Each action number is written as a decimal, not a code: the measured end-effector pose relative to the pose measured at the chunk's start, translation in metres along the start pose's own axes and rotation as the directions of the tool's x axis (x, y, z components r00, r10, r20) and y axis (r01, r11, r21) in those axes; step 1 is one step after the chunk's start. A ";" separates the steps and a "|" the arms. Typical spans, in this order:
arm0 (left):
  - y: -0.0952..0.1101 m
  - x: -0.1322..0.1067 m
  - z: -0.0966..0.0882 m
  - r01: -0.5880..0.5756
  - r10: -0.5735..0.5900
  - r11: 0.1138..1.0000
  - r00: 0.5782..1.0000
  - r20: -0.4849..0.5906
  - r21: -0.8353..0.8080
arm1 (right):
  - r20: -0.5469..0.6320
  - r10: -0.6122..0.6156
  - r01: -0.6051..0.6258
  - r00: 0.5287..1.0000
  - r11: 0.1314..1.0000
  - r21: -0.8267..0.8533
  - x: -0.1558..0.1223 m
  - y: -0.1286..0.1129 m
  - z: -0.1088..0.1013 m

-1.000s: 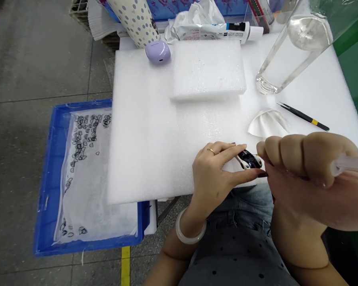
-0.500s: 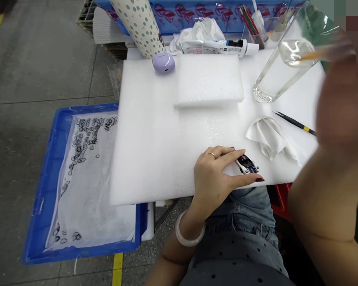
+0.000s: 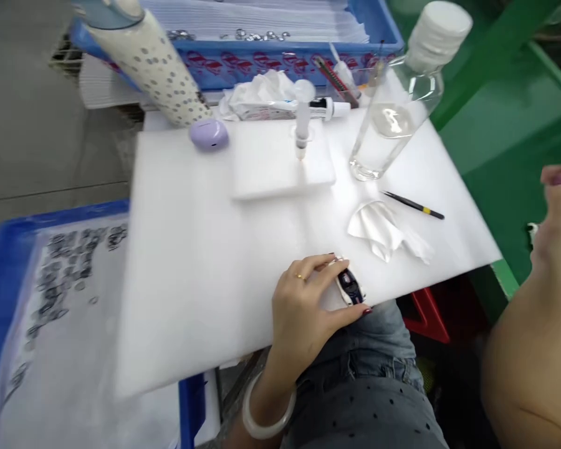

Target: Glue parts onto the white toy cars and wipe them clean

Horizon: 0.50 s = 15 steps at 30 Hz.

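My left hand (image 3: 303, 312) rests on the white foam sheet (image 3: 206, 249) near its front edge, thumb and fingers closed round a small white and dark blue toy car (image 3: 350, 288). My right hand (image 3: 558, 212) is far off at the right edge, raised over the green surface and blurred. Its fingers are not clear, and a small white and black item (image 3: 533, 231) shows just beside it. A clear syringe (image 3: 302, 128) stands upright, tip down, on the small foam block (image 3: 271, 168) at the back of the sheet.
A clear bottle (image 3: 393, 118), black tweezers (image 3: 414, 204) and a crumpled tissue (image 3: 378, 227) lie on the sheet's right half. A purple case (image 3: 209, 134), dotted cup (image 3: 154, 62) and glue tube (image 3: 280, 109) stand at the back. A blue tray (image 3: 9, 249) of several small black rings (image 3: 70, 262) sits left.
My right hand left the car, swung up and away to the right, and the syringe it held now stands on the foam block. The view shifted right. My left hand kept the car.
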<state>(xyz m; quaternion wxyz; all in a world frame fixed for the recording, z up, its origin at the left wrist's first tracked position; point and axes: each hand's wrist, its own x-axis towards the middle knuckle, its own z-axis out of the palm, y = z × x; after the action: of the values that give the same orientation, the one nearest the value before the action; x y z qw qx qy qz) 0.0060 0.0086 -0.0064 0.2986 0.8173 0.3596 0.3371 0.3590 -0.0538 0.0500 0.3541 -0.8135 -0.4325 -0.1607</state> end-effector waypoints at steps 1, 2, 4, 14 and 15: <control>-0.001 0.000 0.000 -0.020 0.020 1.000 1.000 0.003 0.025 | -0.086 0.230 -0.241 0.969 0.957 -0.159 0.003 0.040 -0.010; -0.002 0.000 0.001 -0.035 0.035 0.998 0.999 0.005 0.046 | -0.131 0.408 -0.428 0.903 0.845 -0.321 0.005 0.076 -0.018; -0.003 0.001 0.002 -0.056 0.055 0.995 0.998 0.007 0.078 | -0.112 0.595 -0.565 0.796 0.663 -0.492 0.006 0.129 -0.029; 0.003 0.002 0.003 -0.025 0.023 0.996 0.999 0.028 0.088 | -0.077 0.324 -0.320 0.943 0.815 -0.483 0.024 0.135 0.002; 0.003 0.002 0.003 -0.020 0.017 0.996 0.999 0.037 0.087 | -0.011 0.227 -0.209 0.974 0.872 -0.442 0.025 0.114 0.008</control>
<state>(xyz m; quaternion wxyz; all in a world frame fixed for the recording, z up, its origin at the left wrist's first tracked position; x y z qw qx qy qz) 0.0103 0.0079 -0.0055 0.2659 0.8388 0.3609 0.3091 0.4666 -0.0761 0.0089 0.1678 -0.9190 -0.2977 -0.1965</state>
